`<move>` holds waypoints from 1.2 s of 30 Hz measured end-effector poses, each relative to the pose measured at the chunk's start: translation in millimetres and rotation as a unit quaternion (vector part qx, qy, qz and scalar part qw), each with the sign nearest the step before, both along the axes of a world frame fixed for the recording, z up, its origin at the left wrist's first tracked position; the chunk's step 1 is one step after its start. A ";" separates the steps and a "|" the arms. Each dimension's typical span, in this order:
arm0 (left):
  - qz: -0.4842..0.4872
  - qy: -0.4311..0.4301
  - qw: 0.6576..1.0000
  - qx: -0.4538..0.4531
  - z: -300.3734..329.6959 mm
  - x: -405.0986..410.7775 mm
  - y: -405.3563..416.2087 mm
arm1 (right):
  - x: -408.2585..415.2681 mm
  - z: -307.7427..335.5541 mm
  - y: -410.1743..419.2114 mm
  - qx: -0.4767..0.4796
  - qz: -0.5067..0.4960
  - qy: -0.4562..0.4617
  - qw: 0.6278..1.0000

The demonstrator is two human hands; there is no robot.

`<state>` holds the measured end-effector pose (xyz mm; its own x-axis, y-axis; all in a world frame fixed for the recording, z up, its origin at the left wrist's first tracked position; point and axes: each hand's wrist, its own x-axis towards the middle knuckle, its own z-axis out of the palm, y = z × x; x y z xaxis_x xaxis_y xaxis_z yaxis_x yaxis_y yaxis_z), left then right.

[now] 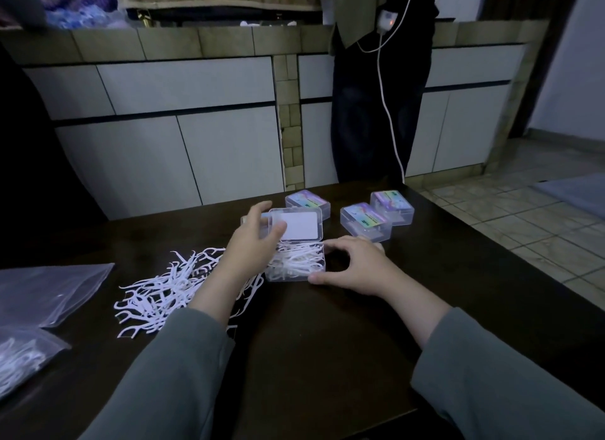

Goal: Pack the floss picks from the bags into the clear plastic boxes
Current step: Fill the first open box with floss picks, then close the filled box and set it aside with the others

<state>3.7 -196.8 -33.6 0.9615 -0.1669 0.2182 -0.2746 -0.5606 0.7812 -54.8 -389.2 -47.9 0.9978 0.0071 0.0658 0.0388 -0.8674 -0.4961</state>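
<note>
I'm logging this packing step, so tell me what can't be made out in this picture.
Head view only:
- Print on the three closed boxes: too small and blurred.
- How full the open box is: the left hand covers its left side.
- Contents of the flat bag: cut off by the left edge.
- Fourth box behind the lid: hidden by the left hand's fingers.

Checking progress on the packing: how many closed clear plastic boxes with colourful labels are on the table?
3, all beyond the open box: one just behind its raised lid, two to the right, nearer and farther. A fourth may hide behind the left hand.
</note>
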 end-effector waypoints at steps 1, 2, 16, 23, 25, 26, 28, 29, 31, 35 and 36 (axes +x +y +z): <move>-0.006 -0.004 1.000 -0.019 -0.1 -1.5 1.1 | 0.0 -0.2 -0.1 0.007 0.002 -0.001 1.000; -0.011 -0.016 0.999 -0.033 0.6 -3.3 2.7 | 0.1 -0.2 -0.2 0.013 0.005 -0.001 1.000; -0.135 -0.157 0.971 0.123 -3.1 -16.8 35.0 | -9.5 5.8 -1.7 0.017 0.040 -0.013 0.999; -0.173 -0.236 0.944 0.151 -14.3 -17.5 36.2 | -8.5 7.7 -2.2 -0.052 0.059 -0.008 0.997; -0.175 -0.238 0.943 0.151 -15.9 -14.3 35.6 | -8.0 7.4 -2.9 -0.057 0.058 -0.013 0.997; -0.172 -0.234 0.945 0.152 -16.3 -13.4 34.4 | -7.9 7.1 -3.3 -0.056 0.055 -0.015 0.997; -0.164 -0.227 0.947 0.157 -16.8 -13.5 30.3 | -7.2 6.5 -4.1 -0.049 0.045 -0.018 0.998; -0.159 -0.225 0.949 0.156 -16.9 -14.3 27.7 | -6.9 6.4 -4.3 -0.047 0.041 -0.019 0.998; -0.136 -0.204 0.956 0.159 -14.6 -18.5 22.6 | -6.8 6.2 -4.5 -0.047 0.035 -0.022 0.998; -0.111 -0.171 0.959 0.195 -10.1 -27.8 17.4 | -7.9 6.8 -3.8 -0.049 0.029 -0.019 0.998; -0.110 -0.172 0.958 0.202 -9.6 -29.8 16.2 | -8.3 7.2 -3.4 -0.049 0.027 -0.019 0.998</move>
<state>-26.1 -180.6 -43.1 0.7765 -0.4943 0.3908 -0.6226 -0.6974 0.3550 -63.1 -392.6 -40.7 0.9925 0.0699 0.0999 0.1049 -0.9074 -0.4070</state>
